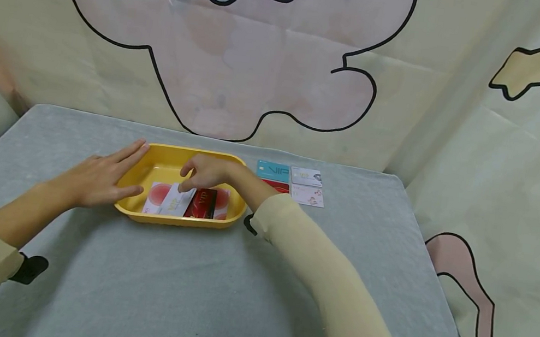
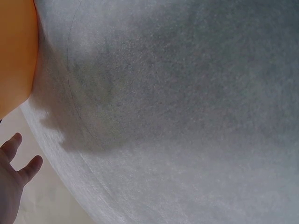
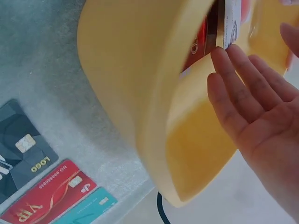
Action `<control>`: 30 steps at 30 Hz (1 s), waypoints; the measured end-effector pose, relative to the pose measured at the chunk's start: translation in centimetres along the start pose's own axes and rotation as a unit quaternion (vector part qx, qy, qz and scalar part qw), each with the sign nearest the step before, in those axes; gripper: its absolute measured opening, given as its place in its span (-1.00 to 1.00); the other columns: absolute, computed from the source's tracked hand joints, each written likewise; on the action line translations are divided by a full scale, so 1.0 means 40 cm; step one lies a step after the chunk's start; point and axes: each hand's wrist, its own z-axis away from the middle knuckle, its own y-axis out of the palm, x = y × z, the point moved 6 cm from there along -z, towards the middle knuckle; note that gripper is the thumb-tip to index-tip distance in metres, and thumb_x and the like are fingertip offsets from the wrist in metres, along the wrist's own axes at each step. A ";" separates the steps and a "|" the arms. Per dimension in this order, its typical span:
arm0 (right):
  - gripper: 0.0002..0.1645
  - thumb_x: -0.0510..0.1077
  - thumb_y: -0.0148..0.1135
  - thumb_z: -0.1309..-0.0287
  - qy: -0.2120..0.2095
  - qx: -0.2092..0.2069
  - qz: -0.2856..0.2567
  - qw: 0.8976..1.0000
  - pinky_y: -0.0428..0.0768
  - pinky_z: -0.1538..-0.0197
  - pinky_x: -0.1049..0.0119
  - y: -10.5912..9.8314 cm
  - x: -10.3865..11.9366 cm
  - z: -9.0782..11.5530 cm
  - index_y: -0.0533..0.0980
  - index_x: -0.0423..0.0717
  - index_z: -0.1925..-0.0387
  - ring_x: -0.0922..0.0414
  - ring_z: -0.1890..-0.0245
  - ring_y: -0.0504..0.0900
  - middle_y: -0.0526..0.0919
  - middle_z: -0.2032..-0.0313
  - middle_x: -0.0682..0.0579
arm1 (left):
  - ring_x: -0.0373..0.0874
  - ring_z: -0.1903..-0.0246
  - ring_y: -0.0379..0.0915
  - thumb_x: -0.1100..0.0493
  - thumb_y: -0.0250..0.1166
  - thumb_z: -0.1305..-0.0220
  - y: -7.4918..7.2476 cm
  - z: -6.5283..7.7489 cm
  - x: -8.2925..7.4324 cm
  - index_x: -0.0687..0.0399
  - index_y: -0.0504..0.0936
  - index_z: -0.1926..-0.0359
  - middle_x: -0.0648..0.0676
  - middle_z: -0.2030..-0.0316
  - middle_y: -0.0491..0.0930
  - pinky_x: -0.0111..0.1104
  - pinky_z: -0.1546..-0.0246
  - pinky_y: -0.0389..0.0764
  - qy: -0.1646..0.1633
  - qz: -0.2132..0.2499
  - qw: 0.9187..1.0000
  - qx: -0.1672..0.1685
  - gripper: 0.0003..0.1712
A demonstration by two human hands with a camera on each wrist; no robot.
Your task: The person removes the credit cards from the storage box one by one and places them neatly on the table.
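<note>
A yellow tray lies on the table with several cards inside. Among them are a white card with gold lettering, a dark red VIP card and white cards with pink circles, partly covered. My right hand reaches into the tray from the right, its fingertips at the white card's edge. In the right wrist view its fingers are fairly straight, the thumb apart from them. My left hand is spread at the tray's left rim; only two of its fingers and part of the palm show in the left wrist view.
Right of the tray, cards lie in close rows: a teal VIP card, a red card, a dark LOGO card and two white cards. A grey-blue cloth covers the table; a printed curtain hangs behind it.
</note>
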 end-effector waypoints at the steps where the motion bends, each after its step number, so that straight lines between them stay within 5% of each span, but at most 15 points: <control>1: -0.39 -0.01 0.23 -0.34 -0.003 -0.004 0.001 1.000 0.51 -0.06 0.45 -0.002 0.001 0.001 0.42 -0.25 -0.30 0.16 -0.03 0.51 0.53 -0.16 -0.03 | 0.39 -0.31 0.25 -0.23 0.14 -0.36 0.000 0.000 0.000 0.14 -0.23 -0.58 0.27 -0.56 -0.19 0.35 -0.09 0.34 -0.001 -0.001 1.000 0.000 0.07; 17: -0.56 -0.30 0.23 -0.29 -0.038 -0.058 0.047 0.997 0.55 0.34 0.49 -0.003 0.032 0.011 0.50 -0.21 -0.19 0.15 0.36 0.51 0.56 0.28 -0.04 | 0.40 -0.29 0.27 -0.23 0.15 -0.35 -0.001 0.000 0.003 0.15 -0.19 -0.58 0.25 -0.57 -0.19 0.37 -0.09 0.33 -0.004 0.000 1.000 -0.003 0.06; 30: -0.50 -0.33 0.27 -0.25 -0.049 -0.053 0.052 0.996 0.60 0.34 0.46 -0.001 0.043 0.028 0.48 -0.20 -0.23 0.14 0.43 0.50 0.54 0.35 -0.03 | 0.43 -0.31 0.22 -0.26 0.12 -0.35 0.003 -0.002 0.005 0.14 -0.25 -0.58 0.26 -0.57 -0.23 0.39 -0.11 0.30 -0.009 -0.002 1.000 0.005 0.08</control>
